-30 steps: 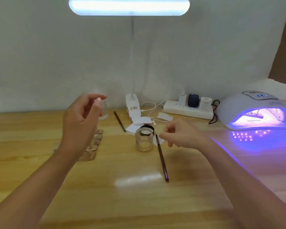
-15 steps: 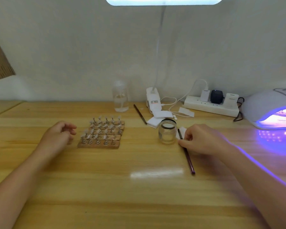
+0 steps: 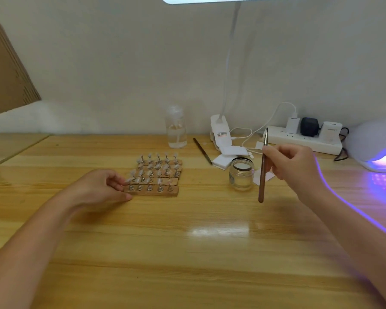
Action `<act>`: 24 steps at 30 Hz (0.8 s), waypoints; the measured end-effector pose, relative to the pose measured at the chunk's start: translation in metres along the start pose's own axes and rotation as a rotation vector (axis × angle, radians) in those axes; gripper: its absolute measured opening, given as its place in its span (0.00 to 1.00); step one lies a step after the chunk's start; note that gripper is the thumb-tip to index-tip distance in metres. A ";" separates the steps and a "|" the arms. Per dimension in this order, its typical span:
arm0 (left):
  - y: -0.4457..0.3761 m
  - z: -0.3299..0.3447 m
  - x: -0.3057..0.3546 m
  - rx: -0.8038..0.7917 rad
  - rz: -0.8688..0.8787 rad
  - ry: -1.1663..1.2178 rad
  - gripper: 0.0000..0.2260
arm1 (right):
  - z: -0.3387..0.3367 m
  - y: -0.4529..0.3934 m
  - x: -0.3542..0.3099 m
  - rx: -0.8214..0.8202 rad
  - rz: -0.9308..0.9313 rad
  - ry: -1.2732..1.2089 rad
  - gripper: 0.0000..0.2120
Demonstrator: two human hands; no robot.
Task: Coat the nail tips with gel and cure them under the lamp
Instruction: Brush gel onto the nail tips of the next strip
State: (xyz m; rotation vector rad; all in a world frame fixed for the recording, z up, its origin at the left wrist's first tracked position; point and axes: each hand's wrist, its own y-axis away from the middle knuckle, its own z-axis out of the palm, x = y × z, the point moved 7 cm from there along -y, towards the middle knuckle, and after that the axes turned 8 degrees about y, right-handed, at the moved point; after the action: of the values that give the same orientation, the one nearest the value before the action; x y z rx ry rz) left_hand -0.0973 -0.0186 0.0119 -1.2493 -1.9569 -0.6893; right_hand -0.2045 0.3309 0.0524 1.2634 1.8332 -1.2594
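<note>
Half the curing lamp [image 3: 374,148] beyond the right edge

No readable text anywhere. Only a small label with red and dark print on the white clamp base of the desk lamp [image 3: 221,134], far centre, too blurred to make out.

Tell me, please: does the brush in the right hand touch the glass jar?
Apart. In the head view the right hand holds the brush raised, just right of the glass jar, with a strip of table visible between them.
</note>
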 end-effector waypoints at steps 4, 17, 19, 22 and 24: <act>0.002 0.004 0.002 -0.054 0.035 -0.080 0.10 | 0.032 0.022 -0.025 -0.143 -0.098 -0.104 0.12; 0.019 0.043 0.038 -0.324 0.185 -0.075 0.09 | 0.045 0.028 -0.025 -0.238 0.072 -0.355 0.11; 0.024 0.058 0.049 -0.368 0.229 -0.062 0.09 | 0.040 0.026 -0.025 -0.226 0.100 -0.389 0.12; 0.031 0.084 0.064 -0.381 0.299 -0.036 0.09 | 0.032 0.020 -0.026 -0.203 0.125 -0.418 0.14; 0.033 0.098 0.074 -0.355 0.346 -0.005 0.09 | 0.027 0.015 -0.022 -0.178 0.152 -0.415 0.08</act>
State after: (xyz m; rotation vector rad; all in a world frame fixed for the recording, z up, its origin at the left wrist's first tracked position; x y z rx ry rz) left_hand -0.1153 0.1070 0.0125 -1.7520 -1.6046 -0.8750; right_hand -0.1838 0.2995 0.0544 0.9422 1.4861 -1.1461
